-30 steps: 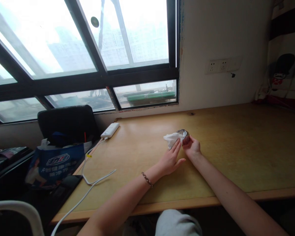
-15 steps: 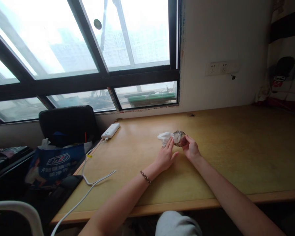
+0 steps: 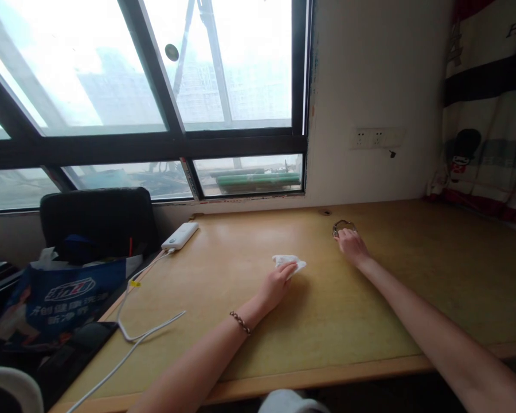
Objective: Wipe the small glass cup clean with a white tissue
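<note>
While my right hand (image 3: pixel 352 245) pinches the near side of a dark, silvery metal loop (image 3: pixel 335 230), probably a linked wristwatch band, my left hand (image 3: pixel 278 281) has its fingers closed over a crumpled white paper tissue (image 3: pixel 285 259). Both are above the yellow-brown wooden tabletop (image 3: pixel 223 292), the loop toward the far edge and the tissue nearer me, well apart; whether either touches the wood I can't tell. I'd judge the loop fairly light but solid, flexible at its links, smooth enough to slip, so a fingertip pinch on the band is the sound hold. The tissue should be nearly weightless, limp and easily torn, best gathered in a loose bunch. Counting up: one loop, one tissue, one brown braided bracelet (image 3: pixel 241 323) on my left wrist, one flat white power bank (image 3: pixel 179 236) with a white cable (image 3: pixel 163 326) plugged in, one black chair (image 3: pixel 97 215) and one blue printed bag (image 3: pixel 64 304) beside the table.
</note>
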Demonstrator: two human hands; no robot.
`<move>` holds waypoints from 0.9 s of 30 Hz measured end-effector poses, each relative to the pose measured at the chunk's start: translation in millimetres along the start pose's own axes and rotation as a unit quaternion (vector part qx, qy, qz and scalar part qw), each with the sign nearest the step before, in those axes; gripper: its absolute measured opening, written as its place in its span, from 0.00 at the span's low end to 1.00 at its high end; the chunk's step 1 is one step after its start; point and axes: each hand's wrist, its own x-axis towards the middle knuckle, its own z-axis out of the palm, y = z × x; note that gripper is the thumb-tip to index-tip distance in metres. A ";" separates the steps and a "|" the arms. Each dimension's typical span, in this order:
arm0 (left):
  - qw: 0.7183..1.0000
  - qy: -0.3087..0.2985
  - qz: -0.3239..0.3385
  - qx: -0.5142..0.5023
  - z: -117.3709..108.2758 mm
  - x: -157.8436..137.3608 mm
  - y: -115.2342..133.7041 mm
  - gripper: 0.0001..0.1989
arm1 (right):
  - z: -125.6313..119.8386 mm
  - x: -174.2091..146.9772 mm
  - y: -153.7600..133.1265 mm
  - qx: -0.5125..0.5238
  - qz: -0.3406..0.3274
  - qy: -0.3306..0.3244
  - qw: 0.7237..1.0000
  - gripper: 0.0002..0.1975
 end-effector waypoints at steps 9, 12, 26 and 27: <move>0.997 -0.048 0.058 -0.005 -7.8 -2.1 9.3 0.20 | 37.6 20.9 90.1 -0.048 0.186 -0.091 0.977 0.15; 0.997 -0.058 0.059 -0.009 -9.6 -1.2 11.8 0.19 | 47.1 26.0 97.5 -0.038 0.208 -0.108 0.971 0.16; 0.996 -0.041 0.080 -0.014 -10.4 -2.7 11.6 0.16 | 65.3 44.2 91.7 -0.033 0.197 -0.151 0.968 0.15; 0.996 -0.034 0.076 -0.019 -10.4 -2.7 11.6 0.15 | 60.4 45.6 87.4 -0.027 0.204 -0.136 0.969 0.16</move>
